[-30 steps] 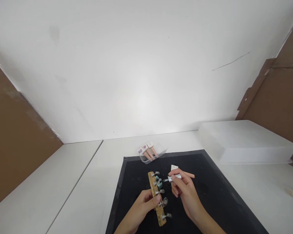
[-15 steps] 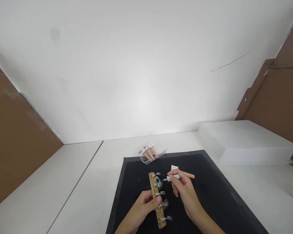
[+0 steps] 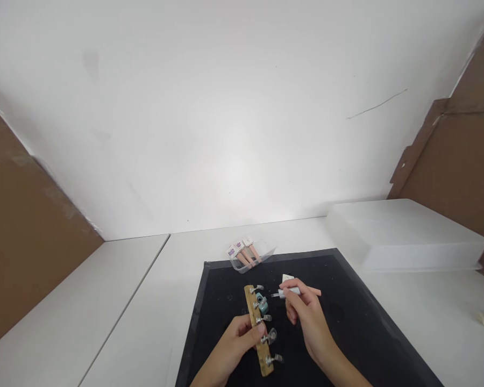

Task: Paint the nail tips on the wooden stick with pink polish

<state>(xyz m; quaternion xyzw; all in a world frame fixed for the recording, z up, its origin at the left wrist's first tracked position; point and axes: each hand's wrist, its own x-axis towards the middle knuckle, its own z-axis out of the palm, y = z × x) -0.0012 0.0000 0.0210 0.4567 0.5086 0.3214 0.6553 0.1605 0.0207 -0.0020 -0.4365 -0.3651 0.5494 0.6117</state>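
One brush (image 3: 289,293) is drawn slightly back from one teal bottle (image 3: 263,308)

It is pinched by the right hand (image 3: 307,313), between thumb and fingertips. One wooden strip (image 3: 263,351) with five clips (image 3: 271,336) is pinched by the left hand (image 3: 241,339), the bottle just beyond its thumb.

Bare L hand (image 3: 244,336) over the flat black rectangular mat (image 3: 358,338), L of mid: thumb on top, fingers curled under in a grip; L forearm slants in from bottom nr the mat's L edge. Bare R hand (image 3: 305,309), a bit R of mid: thumb + index pinched, other fingers folded; R forearm slants up-L. Hands near, not touching.
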